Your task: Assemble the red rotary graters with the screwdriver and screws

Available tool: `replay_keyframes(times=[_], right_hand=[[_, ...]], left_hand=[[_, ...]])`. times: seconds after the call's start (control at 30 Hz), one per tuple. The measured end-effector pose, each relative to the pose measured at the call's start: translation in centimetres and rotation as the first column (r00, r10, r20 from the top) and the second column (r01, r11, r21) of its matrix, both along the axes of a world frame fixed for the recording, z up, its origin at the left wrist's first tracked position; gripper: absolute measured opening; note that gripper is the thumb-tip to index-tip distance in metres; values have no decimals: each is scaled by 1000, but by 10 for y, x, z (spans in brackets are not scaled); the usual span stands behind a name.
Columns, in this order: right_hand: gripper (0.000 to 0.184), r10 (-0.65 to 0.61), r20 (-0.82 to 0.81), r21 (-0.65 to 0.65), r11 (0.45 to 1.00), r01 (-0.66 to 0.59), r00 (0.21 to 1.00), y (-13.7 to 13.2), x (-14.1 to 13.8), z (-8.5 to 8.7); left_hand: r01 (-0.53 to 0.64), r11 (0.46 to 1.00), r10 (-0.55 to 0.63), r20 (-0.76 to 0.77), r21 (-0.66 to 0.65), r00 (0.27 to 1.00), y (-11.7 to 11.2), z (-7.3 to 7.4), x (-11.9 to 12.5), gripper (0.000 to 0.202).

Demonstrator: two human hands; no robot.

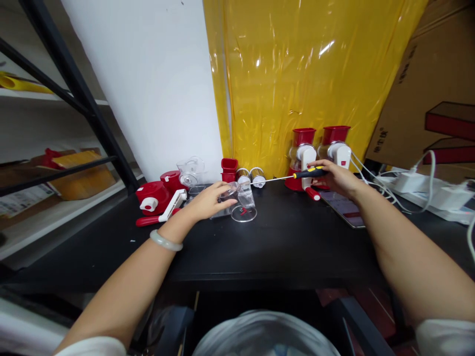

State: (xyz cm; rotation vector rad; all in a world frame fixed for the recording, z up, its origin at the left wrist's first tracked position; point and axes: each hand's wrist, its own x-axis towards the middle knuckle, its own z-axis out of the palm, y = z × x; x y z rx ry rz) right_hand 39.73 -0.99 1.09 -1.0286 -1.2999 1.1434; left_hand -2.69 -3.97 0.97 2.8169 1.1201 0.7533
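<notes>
My left hand is closed around a clear plastic housing, which lies on its side on the black table. A round clear rim of it faces down toward the tabletop. In my right hand is a screwdriver with a black and yellow handle, held level. Its long thin shaft points left, and the tip reaches the housing's right side; whether it touches a screw is too small to tell. Behind the housing lie two metal grater drums and a red hopper.
Red bases and a white crank with a red handle lie at the left. Two assembled red and white rotary graters stand behind my right hand. A tablet, white cables and a power strip are at the right.
</notes>
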Motion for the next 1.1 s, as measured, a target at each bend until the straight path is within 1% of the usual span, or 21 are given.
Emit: replay_keyframes(times=[0.2, 0.47, 0.57, 0.73, 0.83, 0.9, 1.03, 1.1], right_hand=[[19, -12, 34, 18, 1000, 11, 999, 1, 0, -1], [19, -34, 45, 63, 998, 31, 998, -2, -3, -3], [20, -47, 51, 60, 997, 44, 998, -3, -5, -2], [17, -26, -45, 6, 1000, 26, 999, -3, -5, 3], [22, -26, -65, -10, 1000, 25, 998, -2, -6, 3], [22, -38, -46, -7, 999, 37, 998, -3, -6, 3], [14, -62, 15, 44, 997, 61, 998, -4, -8, 0], [14, -72, 47, 72, 995, 68, 996, -4, -8, -1]], left_hand=[[-9, 1000, 9, -7, -6, 1000, -1, 2, 1, 48], [-17, 1000, 17, -18, -11, 1000, -4, 3, 2, 49], [-9, 1000, 9, -9, -6, 1000, -2, 2, 1, 49], [-6, 1000, 6, -11, -16, 1000, -1, 1, 0, 48], [-12, 1000, 12, -15, -20, 1000, -2, 3, 1, 48], [-11, 1000, 10, -15, -17, 1000, -3, 3, 2, 48], [-7, 1000, 7, -12, -8, 1000, -4, 4, 2, 48], [-7, 1000, 6, -9, -11, 1000, -4, 3, 2, 48]])
